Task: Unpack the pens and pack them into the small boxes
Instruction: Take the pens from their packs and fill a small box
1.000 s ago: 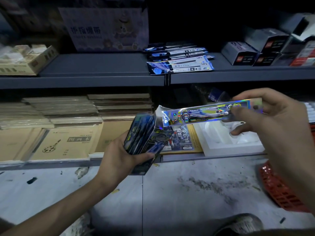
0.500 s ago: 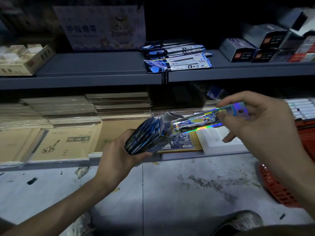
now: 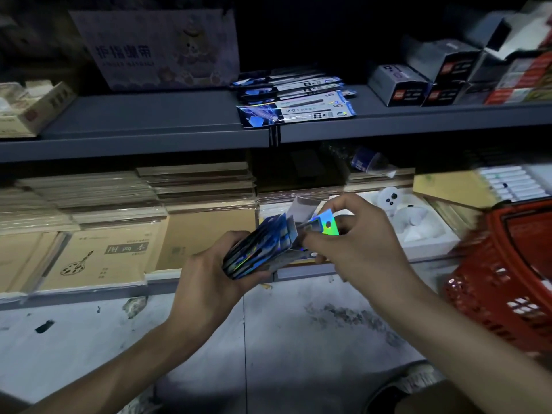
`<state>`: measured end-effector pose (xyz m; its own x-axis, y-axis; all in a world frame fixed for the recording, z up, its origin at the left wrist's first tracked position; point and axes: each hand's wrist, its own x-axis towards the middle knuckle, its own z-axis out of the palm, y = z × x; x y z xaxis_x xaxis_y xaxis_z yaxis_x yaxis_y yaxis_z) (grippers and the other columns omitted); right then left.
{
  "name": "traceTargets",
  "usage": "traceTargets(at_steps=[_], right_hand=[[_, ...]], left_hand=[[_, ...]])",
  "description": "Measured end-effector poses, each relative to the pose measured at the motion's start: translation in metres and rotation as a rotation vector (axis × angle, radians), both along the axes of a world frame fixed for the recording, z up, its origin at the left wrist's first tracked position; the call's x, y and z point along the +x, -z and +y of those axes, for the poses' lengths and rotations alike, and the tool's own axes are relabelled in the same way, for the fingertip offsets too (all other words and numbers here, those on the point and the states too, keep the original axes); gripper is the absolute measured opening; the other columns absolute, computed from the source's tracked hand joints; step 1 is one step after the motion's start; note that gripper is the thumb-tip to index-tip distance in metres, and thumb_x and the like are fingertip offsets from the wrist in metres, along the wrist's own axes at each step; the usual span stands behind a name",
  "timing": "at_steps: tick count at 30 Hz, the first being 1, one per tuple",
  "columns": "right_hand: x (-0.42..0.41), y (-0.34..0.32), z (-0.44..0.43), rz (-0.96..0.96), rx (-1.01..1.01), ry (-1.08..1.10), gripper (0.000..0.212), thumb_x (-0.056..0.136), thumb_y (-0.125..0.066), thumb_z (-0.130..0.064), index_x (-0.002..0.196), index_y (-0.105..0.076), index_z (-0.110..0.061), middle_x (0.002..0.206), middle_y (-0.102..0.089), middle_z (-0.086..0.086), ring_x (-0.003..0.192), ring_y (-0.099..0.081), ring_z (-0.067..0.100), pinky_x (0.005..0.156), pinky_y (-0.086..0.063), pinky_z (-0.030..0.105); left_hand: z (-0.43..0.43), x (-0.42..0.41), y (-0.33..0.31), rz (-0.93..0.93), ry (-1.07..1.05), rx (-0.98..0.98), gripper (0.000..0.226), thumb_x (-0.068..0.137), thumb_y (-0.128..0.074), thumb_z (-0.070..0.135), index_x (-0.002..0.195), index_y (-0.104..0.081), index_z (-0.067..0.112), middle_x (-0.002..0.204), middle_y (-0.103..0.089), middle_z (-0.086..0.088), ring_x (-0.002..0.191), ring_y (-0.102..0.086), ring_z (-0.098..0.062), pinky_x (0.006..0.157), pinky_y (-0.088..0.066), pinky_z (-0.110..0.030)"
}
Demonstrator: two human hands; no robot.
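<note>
My left hand (image 3: 206,282) grips a glossy cardboard box (image 3: 257,249); my right hand (image 3: 358,249) pinches a holographic pen pack (image 3: 327,227), mostly hidden by the box.

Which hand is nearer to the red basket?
Right. The right hand, pinching a shiny pen pack, is left of the red basket, not touching it. The left hand, gripping the small box, is farther left.

Left hand (image 3: 206,282): box (image 3: 257,252); right hand (image 3: 364,252): pack (image 3: 327,227)
</note>
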<state>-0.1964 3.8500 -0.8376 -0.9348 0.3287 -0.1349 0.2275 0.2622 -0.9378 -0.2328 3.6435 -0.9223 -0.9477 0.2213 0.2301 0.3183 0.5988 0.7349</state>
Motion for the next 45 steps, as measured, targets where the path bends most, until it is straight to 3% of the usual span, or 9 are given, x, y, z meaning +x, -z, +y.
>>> traceTargets(at_steps=[4,18,22,25,28,31,35,38,45], right_hand=[[-0.006,0.005,0.000,-0.065,0.028,0.030,0.039,0.068,-0.091,-0.026,0.092,-0.060,-0.025,0.078,-0.075,0.000,0.061,-0.061,0.010,0.055,-0.048,0.025],[-0.018,0.018,-0.011,-0.163,-0.084,0.027,0.059,0.059,-0.089,-0.036,0.108,-0.060,-0.025,0.086,-0.066,-0.007,0.076,-0.060,0.013,0.062,-0.045,0.027],[-0.016,0.016,-0.009,-0.155,-0.116,-0.033,0.029,0.073,-0.085,-0.018,0.079,-0.059,-0.029,0.058,-0.059,-0.019,0.049,-0.052,-0.003,0.049,-0.040,0.011],[-0.015,0.015,-0.008,-0.228,-0.129,-0.074,0.025,0.082,-0.080,-0.013,0.089,-0.057,-0.022,0.038,-0.048,-0.021,0.033,-0.045,-0.003,0.033,-0.027,0.009],[-0.018,0.015,-0.009,-0.254,-0.149,-0.048,0.038,0.077,-0.083,-0.009,0.112,-0.066,-0.010,0.055,-0.055,-0.013,0.039,-0.048,-0.001,0.032,-0.026,0.009],[-0.018,0.010,-0.008,-0.335,-0.183,-0.037,0.033,0.077,-0.084,-0.011,0.102,-0.063,-0.011,0.060,-0.047,-0.005,0.033,-0.037,0.003,0.031,-0.024,0.012],[-0.015,0.004,-0.004,-0.321,-0.246,-0.035,0.051,0.060,-0.093,-0.029,0.100,-0.061,-0.023,0.085,-0.061,0.002,0.058,-0.043,0.012,0.035,-0.028,0.016],[-0.014,-0.001,0.003,-0.299,-0.326,-0.024,0.060,0.057,-0.096,-0.026,0.109,-0.066,-0.018,0.076,-0.056,0.005,0.058,-0.038,0.014,0.040,-0.024,0.022],[-0.007,-0.009,0.016,-0.226,-0.332,-0.033,0.048,0.062,-0.097,-0.026,0.104,-0.074,-0.020,0.067,-0.060,0.003,0.057,-0.049,0.014,0.043,-0.033,0.023]], left_hand=[[0.003,0.002,-0.002,0.017,0.008,0.028,0.056,0.065,-0.095,0.037,0.106,-0.058,0.046,0.088,-0.067,0.037,0.083,-0.066,0.013,0.065,-0.049,-0.007],[0.003,0.015,-0.004,0.059,0.035,0.104,0.058,0.066,-0.092,0.035,0.110,-0.057,0.045,0.098,-0.063,0.045,0.090,-0.062,0.019,0.072,-0.044,0.002],[0.003,0.017,-0.005,0.049,0.046,0.119,0.055,0.067,-0.091,0.036,0.111,-0.059,0.044,0.101,-0.066,0.038,0.090,-0.066,0.014,0.073,-0.047,-0.001],[0.003,0.018,-0.006,0.052,0.040,0.113,0.055,0.067,-0.092,0.034,0.109,-0.059,0.044,0.102,-0.066,0.035,0.090,-0.065,0.015,0.073,-0.046,-0.001],[0.004,0.018,-0.006,0.032,0.030,0.111,0.057,0.065,-0.094,0.033,0.106,-0.056,0.048,0.099,-0.065,0.040,0.089,-0.064,0.017,0.071,-0.045,0.001],[0.004,0.016,-0.007,-0.010,0.028,0.117,0.058,0.063,-0.095,0.035,0.103,-0.056,0.049,0.095,-0.068,0.039,0.088,-0.066,0.015,0.070,-0.046,-0.001],[0.001,0.013,-0.005,-0.073,0.017,0.128,0.055,0.062,-0.096,0.037,0.107,-0.065,0.038,0.093,-0.072,0.032,0.088,-0.069,0.010,0.071,-0.057,-0.016],[-0.002,0.012,-0.003,-0.096,-0.004,0.139,0.055,0.061,-0.097,0.038,0.107,-0.067,0.036,0.093,-0.073,0.031,0.087,-0.069,0.008,0.071,-0.059,-0.021],[-0.002,0.009,-0.001,-0.161,-0.011,0.186,0.049,0.062,-0.098,0.023,0.099,-0.067,0.031,0.089,-0.072,0.033,0.087,-0.068,0.010,0.065,-0.051,-0.006]])
